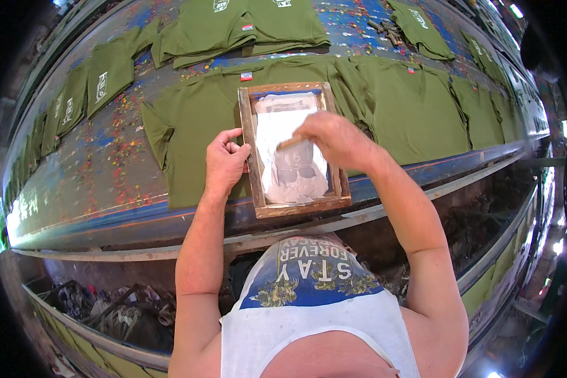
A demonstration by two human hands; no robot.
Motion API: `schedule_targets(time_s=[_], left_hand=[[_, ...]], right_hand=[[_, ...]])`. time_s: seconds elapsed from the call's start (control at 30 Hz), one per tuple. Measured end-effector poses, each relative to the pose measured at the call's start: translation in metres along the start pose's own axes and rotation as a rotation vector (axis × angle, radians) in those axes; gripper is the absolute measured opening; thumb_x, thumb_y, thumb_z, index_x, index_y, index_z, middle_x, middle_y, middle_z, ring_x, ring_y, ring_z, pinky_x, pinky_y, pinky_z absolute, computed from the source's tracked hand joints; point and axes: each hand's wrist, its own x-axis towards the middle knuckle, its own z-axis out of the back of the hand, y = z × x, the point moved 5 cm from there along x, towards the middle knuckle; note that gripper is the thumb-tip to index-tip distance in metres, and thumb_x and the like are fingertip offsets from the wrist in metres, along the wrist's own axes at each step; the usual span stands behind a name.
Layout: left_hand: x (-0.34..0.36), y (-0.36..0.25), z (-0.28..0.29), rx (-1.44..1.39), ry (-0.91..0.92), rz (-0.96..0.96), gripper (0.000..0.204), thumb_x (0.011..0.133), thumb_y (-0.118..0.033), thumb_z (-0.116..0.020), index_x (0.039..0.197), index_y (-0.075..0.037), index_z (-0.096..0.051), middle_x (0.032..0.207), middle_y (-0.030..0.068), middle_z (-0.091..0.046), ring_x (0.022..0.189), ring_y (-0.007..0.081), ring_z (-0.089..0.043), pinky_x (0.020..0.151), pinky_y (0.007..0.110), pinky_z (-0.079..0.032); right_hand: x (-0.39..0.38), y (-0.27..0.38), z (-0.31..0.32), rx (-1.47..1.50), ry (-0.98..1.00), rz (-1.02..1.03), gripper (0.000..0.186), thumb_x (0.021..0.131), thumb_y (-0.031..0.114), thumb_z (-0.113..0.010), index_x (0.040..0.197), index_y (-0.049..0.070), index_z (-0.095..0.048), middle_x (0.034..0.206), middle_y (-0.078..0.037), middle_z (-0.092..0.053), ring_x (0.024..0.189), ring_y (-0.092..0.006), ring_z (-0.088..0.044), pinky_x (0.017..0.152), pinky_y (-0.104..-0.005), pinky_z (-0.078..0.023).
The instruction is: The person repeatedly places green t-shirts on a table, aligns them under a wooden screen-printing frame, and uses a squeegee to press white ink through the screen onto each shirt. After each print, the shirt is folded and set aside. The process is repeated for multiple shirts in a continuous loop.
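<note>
Frame of worn brown wood [303, 206], rectangular and fitted with a printing screen, sits over the right-hand part of an olive-green T-shirt [198, 126], directly in front of the person. From where I stand, the step in hand looks like spreading thick white ink [283, 121] across the screen with a flat tan squeegee [286, 143]; the next move, I'd judge, calls for even pressure and a frame that doesn't creep. The wood is scuffed and stained. Inside it, the ink looks brightest towards the far end, while a dark grey patterned patch [296, 160] shows below the squeegee. The right hand [329, 133] leans over the screen, its fingers bent and pinching the squeegee. The left hand [225, 160] touches the frame's left rail, index finger stretched out, thumb against the side; whether it truly grips, I can't tell. Further out, more olive-green T-shirts [409, 104] lie along the paint-spattered dark grey surface [123, 148], some bearing white prints.
</note>
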Motion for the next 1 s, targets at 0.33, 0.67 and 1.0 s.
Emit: schedule_targets(time_s=[0.33,0.67,1.0], left_hand=[[0.001,0.004,0.001,0.021,-0.038,0.006,0.043,0.101,-0.001,-0.079,0.142,0.008,-0.069,0.076,-0.0031,-0.065,0.060,0.0060,-0.061,0.053,0.027,-0.056],[-0.002,0.005,0.001,0.026,-0.087,-0.005,0.043,0.101,0.000,-0.081,0.142,0.008,-0.069,0.075,-0.0046,-0.063,0.060,0.0050,-0.058,0.052,0.024,-0.049],[-0.026,0.002,-0.007,0.297,-0.345,-0.172,0.050,0.100,-0.005,-0.084,0.145,0.008,-0.069,0.100,0.0063,-0.076,0.082,0.0109,-0.069,0.072,0.029,-0.059]], right_hand=[[0.029,-0.024,-0.001,-0.152,-0.209,-0.034,0.046,0.087,-0.011,-0.067,0.127,0.008,-0.082,0.115,-0.017,-0.078,0.110,-0.0408,-0.073,0.100,-0.0491,-0.060],[-0.069,0.067,-0.038,-0.074,-0.131,0.003,0.041,0.086,-0.001,-0.073,0.125,0.008,-0.083,0.112,-0.012,-0.077,0.103,-0.0346,-0.074,0.093,-0.0471,-0.061],[-0.118,0.080,-0.033,0.116,-0.083,0.135,0.048,0.081,0.006,-0.088,0.129,0.005,-0.078,0.124,-0.012,-0.073,0.117,-0.0360,-0.070,0.101,-0.0486,-0.058]])
